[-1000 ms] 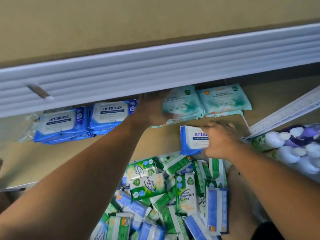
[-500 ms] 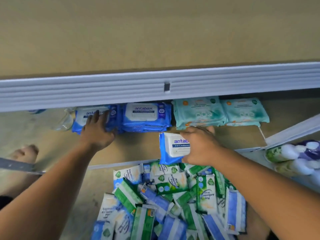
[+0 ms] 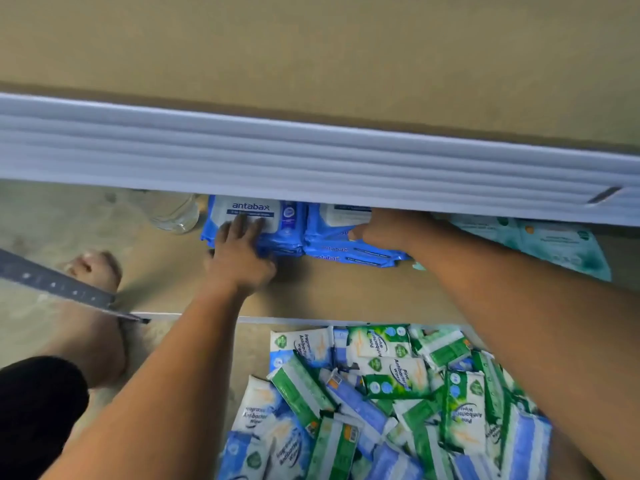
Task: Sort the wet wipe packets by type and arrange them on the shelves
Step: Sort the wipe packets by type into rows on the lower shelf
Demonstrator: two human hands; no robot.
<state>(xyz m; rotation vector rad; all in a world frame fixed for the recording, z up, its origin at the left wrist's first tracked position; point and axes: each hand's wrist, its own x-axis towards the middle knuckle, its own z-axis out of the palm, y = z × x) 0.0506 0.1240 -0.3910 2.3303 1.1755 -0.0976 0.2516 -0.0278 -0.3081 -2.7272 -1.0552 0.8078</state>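
Note:
On the lower shelf point(image 3: 346, 292), two stacks of blue antabax packets lie side by side under the white rail of the shelf above. My left hand point(image 3: 239, 258) rests with straight fingers on the left stack point(image 3: 249, 207). My right hand point(image 3: 388, 230) lies over the top blue packet point(image 3: 341, 220) of the right stack point(image 3: 353, 252). Its thumb is at that packet's near edge, and its fingers are hidden behind the rail. Teal packets point(image 3: 561, 247) lie to the right. Below the shelf edge is a loose pile of green and blue packets point(image 3: 391, 386).
The white ribbed rail point(image 3: 311, 161) of the upper shelf hides the back of the lower shelf. A clear glass jar point(image 3: 176, 213) stands left of the blue stacks. A bare foot point(image 3: 93, 268) and a grey metal strip point(image 3: 52, 282) are on the floor at left.
My right hand has carried the blue packet up and back onto the right blue stack. My left hand stays on the left blue stack. The camera has shifted left.

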